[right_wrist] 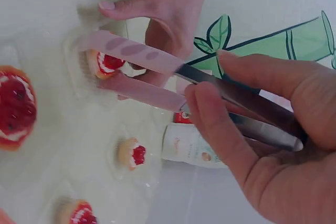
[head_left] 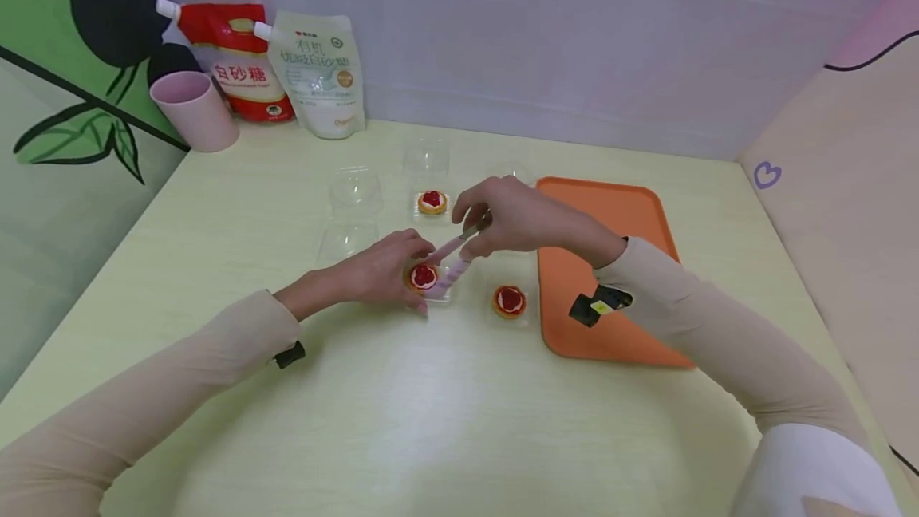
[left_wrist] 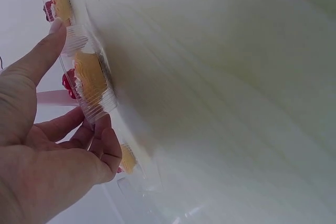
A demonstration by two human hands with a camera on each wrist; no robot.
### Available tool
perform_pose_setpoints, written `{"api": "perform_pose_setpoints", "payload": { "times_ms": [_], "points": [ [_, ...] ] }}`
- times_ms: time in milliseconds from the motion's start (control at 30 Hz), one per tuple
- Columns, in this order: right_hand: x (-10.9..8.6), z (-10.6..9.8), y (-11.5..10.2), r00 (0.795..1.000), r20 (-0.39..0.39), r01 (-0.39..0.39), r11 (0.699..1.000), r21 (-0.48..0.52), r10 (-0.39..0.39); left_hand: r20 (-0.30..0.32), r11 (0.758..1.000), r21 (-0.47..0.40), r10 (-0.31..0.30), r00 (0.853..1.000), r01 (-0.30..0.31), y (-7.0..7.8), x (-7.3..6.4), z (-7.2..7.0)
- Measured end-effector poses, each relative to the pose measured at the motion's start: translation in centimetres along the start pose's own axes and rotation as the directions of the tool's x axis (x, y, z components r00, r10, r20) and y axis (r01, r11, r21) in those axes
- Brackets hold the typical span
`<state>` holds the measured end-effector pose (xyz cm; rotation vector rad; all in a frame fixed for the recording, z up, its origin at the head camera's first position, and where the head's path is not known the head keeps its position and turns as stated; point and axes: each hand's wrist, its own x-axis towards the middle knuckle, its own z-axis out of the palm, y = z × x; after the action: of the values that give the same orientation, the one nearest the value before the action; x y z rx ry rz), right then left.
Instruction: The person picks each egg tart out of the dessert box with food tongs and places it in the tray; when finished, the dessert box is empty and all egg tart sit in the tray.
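My right hand (head_left: 513, 214) grips a pair of metal tongs with pink tips (right_wrist: 142, 51). The tips reach down to either side of a small fruit tart (head_left: 424, 276) topped with red berries and white cream. That tart sits in a clear plastic tray (left_wrist: 107, 100), and my left hand (head_left: 384, 270) holds the tray by its sides, thumb at one edge and curled fingers at the other. Nearby lie a second tart (head_left: 510, 301) to the right and a third tart (head_left: 432, 201) farther back; another tart (right_wrist: 79, 214) appears only in the right wrist view.
Clear plastic lids (head_left: 355, 191) stand open behind and left of the tarts. On the right lies an orange tray (head_left: 603, 214), partly under my right arm. A pink cup (head_left: 194, 112), a red sugar pouch (head_left: 247, 62) and a pale pouch (head_left: 319, 74) stand at the back left.
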<state>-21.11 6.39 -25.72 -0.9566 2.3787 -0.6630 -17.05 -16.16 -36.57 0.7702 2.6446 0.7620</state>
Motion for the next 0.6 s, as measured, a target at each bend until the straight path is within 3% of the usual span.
{"api": "perform_pose_setpoints", "payload": {
  "times_ms": [167,300,367,433,600],
  "points": [
    [-0.2,0.7,1.1,0.993,-0.095,0.088,0.973,0.213,-0.069,-0.005,1.000,-0.021,-0.017,1.000,0.017,0.1,0.0,-0.2],
    [0.0,1.9,1.3,0.987,-0.148,0.120,0.895,0.429,-0.062,-0.012,1.000,-0.023,-0.001,1.000,0.001,0.0,0.0,-0.2],
    [0.3,2.6,1.4,0.985,-0.166,0.127,0.868,0.480,-0.052,-0.015,1.000,-0.021,0.006,1.000,-0.006,0.0,0.0,-0.2],
    [0.5,3.3,1.3,0.983,-0.180,0.123,0.874,0.470,-0.041,-0.014,1.000,-0.022,0.006,1.000,-0.006,0.0,-0.1,-0.2],
    [0.8,4.4,1.3,0.983,-0.183,0.071,0.944,0.322,-0.012,-0.007,0.999,-0.030,0.009,1.000,-0.010,0.1,-0.2,-0.1]
  ]
}}
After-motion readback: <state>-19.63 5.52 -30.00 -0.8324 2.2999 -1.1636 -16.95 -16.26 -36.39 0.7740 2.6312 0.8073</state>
